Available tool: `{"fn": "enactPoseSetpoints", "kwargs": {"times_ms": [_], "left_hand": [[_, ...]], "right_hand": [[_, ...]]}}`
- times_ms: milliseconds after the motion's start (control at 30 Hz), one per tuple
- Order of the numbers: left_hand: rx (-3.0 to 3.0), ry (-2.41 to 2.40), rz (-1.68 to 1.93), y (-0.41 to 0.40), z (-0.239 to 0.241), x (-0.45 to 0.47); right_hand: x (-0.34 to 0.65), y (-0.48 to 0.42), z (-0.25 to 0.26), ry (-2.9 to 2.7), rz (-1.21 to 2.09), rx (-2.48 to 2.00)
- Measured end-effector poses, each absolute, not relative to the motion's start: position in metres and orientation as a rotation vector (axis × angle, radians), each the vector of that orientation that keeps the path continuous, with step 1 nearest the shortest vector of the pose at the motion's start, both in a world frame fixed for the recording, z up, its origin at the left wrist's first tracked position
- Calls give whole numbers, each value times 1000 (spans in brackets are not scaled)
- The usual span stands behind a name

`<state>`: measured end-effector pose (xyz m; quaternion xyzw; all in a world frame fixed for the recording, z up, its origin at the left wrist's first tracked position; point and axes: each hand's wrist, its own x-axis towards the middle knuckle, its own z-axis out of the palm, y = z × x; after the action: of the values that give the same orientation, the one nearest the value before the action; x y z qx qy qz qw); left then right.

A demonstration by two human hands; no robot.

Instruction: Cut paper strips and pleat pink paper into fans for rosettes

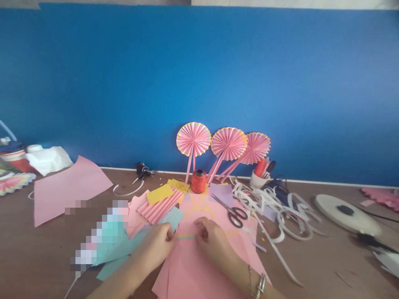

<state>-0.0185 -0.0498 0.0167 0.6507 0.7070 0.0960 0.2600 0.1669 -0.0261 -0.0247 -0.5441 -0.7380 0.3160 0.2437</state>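
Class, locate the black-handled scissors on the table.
In the head view, the scissors lie on the pink paper right of centre, just beyond the right hand, near the orange spool.

No text, label, brand, number or sign can be read anywhere in the frame. The pink paper sheets at the lower centre, the yellow paper piece just left of centre and the pleated pink paper fans against the blue wall at the centre all carry plain surfaces without print. The red thread spool at the centre, the white cup right of centre and the red-and-white container at the far left show no legible marking at this size, and a patch at the lower left is pixelated.
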Motion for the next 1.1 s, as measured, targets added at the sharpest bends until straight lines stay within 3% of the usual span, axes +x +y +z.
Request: {"fn": "enactPoseSetpoints", "kwargs": {"times_ms": [467,633,767,1100], "left_hand": [[1737,1846,309,-50,8,-25],[1438,1691,447,-44,6,-38],[1605,1816,639,-40,10,-45],[2192,1923,160,-56,7,-38]], "right_hand": [[180,-20,-36,-1878,942,-1356],[187,-13,-33,-1764,1057,-1277],[191,-8,-27,-1625,1136,-1223],[207,6,-12,-1601,825,-1312]]}}
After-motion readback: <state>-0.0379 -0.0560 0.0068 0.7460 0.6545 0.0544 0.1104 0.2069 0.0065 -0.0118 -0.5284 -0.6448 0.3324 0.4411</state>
